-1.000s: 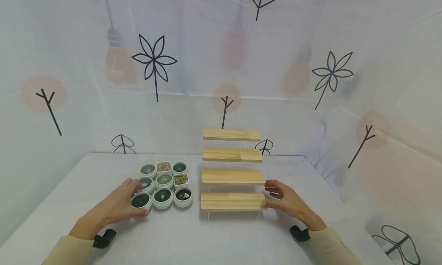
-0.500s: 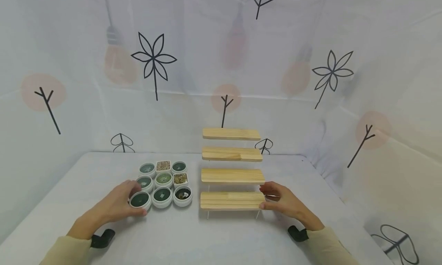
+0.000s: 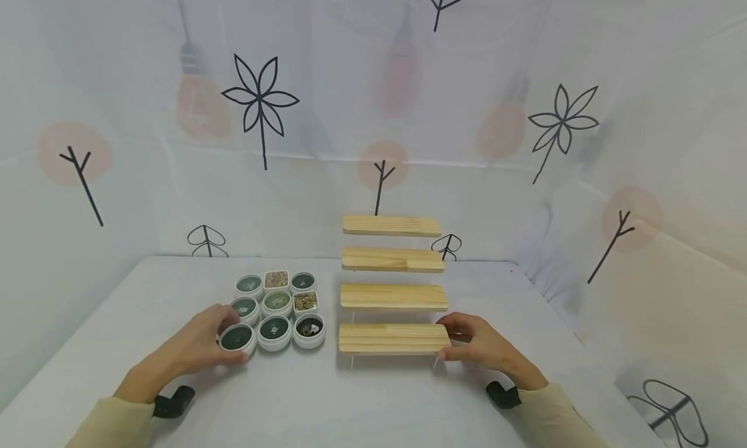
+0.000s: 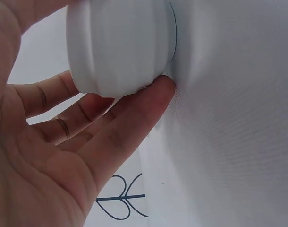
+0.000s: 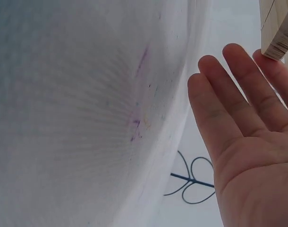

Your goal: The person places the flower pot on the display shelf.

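My left hand [image 3: 201, 344] curls round a small round white pot [image 3: 237, 338], dark green inside, at the front left of a group. The thumb is at its front and the fingers are behind. In the left wrist view, the fingers [image 4: 130, 123] lie along the side of the same white pot [image 4: 118, 47]. My right hand [image 3: 481, 344] is at the right end of a four-step wooden display stand [image 3: 393, 339], thumb by the lowest board. Its fingers [image 5: 241, 90] look nearly straight in the right wrist view, one fingertip right at a board's corner [image 5: 278, 33].
Several more white pots stand close together, among them a dark green one [image 3: 275, 329] and square ones with gravel-like contents [image 3: 305, 302]. White cloth [image 3: 373, 409] covers the table. A printed curtain [image 3: 327, 111] hangs behind.
My right hand has shifted slightly left and down, its fingers dropping from the second board's end to just above the lowest board. My left hand stays at the same pot.
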Tool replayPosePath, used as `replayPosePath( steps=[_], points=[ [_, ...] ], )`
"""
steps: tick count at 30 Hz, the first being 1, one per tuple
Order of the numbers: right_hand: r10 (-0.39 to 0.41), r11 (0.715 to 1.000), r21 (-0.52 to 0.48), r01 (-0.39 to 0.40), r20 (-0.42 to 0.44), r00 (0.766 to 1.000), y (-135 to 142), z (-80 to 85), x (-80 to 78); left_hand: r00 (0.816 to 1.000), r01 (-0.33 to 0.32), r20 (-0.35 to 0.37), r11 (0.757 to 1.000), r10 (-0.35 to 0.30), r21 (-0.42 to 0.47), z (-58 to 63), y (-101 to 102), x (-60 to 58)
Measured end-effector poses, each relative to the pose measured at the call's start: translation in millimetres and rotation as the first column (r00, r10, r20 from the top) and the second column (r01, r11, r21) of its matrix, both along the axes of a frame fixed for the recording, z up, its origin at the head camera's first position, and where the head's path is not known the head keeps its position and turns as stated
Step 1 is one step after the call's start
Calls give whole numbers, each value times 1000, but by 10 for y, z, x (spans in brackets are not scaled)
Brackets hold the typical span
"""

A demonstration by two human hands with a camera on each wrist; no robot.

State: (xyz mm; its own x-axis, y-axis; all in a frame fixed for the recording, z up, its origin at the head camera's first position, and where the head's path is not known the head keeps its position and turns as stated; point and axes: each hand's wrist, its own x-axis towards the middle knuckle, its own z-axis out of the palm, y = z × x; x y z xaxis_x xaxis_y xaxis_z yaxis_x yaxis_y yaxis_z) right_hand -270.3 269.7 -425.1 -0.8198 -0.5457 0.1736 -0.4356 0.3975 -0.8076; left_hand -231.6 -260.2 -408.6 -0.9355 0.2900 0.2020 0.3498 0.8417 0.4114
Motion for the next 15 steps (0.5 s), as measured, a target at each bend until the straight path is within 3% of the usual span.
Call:
replayPosePath(
  steps=[15],
  points=[
    [5,1000,-11,-5,-10,1000,-11,-19,16,999,34,6,999,-34,1,72,-12,22]
  ],
)
